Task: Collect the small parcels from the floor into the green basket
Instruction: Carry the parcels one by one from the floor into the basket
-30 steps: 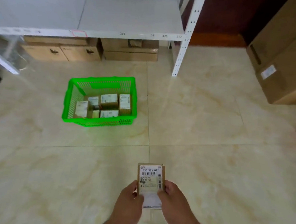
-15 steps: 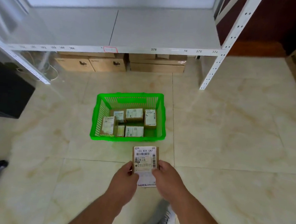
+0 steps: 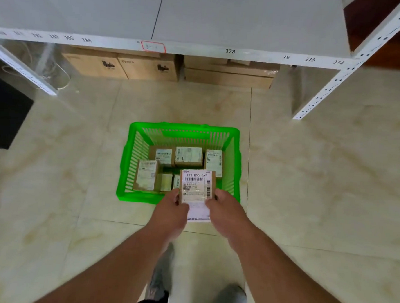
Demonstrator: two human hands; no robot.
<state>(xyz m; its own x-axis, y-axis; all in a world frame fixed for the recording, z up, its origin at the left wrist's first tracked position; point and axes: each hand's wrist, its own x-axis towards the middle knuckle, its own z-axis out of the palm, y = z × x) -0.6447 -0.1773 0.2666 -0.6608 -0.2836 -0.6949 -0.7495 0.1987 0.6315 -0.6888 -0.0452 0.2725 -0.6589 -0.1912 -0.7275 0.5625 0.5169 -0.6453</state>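
Note:
I hold a small brown parcel [image 3: 197, 186] with a white barcode label, marked 133 R06 0A7, between both hands. My left hand [image 3: 170, 211] grips its left edge and my right hand [image 3: 225, 213] grips its right edge. The parcel hangs over the near right corner of the green basket [image 3: 131, 194], which stands on the tiled floor. Several small labelled parcels [image 3: 189, 155] lie inside the basket.
A white metal shelf [image 3: 200, 49] with numbered labels runs across the top, its post [image 3: 319, 97] at the right. Cardboard boxes [image 3: 148, 67] sit under it behind the basket. A dark object [image 3: 4, 111] stands at the left. My shoes [image 3: 163, 273] show below.
I have walked up to the basket. The parcel in both hands moved forward from short of the basket to over its near edge.

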